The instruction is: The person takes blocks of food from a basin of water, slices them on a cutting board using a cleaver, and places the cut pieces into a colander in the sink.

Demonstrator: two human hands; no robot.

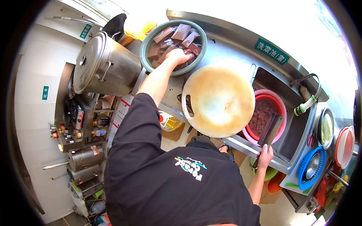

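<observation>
My left hand (179, 57) reaches down into a grey-green basin (144, 49) of reddish-brown blocks (181, 32) that look like blood curd, some in liquid. Its fingertips are hidden among the blocks, and I cannot tell whether they grip one. In my right hand (265, 155) is a cleaver (272, 130), held by its dark handle with the blade pointing up and away from me. The blade overlaps a red tub (281, 109) full of small cut cubes (260, 116) of similar colour. Between my hands lies a round, stained cutting board (222, 100) with a handle slot.
A metal sink (298, 139) surrounds the tub, with a hose tap (305, 105) at its right. A large lidded steel pot (117, 71) stands left of the basin. Farther right are a blue basket (318, 154) and a pink colander (345, 147). An oil bottle (171, 122) stands below the counter.
</observation>
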